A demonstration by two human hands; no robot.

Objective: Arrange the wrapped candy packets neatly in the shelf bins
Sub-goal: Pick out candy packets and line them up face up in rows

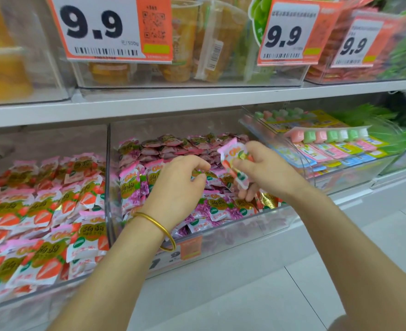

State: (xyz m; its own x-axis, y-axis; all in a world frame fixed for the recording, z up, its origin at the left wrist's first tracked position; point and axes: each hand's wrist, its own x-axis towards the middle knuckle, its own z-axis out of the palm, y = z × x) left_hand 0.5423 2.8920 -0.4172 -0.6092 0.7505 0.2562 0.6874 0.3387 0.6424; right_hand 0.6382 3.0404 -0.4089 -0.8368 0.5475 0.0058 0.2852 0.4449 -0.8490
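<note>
While both forearms reach over the middle clear bin (pixel 221 231), a strawberry candy packet (pixel 236 161) is held above it in the right hand (pixel 261 172), pinched between thumb and fingers. The left hand (pixel 177 187), a gold bangle (pixel 158 226) on its wrist, is curled down onto the purple grape candy packets (pixel 211 209) filling that bin; its fingertips appear closed on one packet, though the blur leaves this uncertain. The left bin (pixel 54 286) is packed with matching strawberry packets (pixel 42 220). Strips of pink and green sweets (pixel 328 136) are seen in the bin to the right. Price tags (pixel 111 27) reading 9.9 are fixed to the shelf above.
</note>
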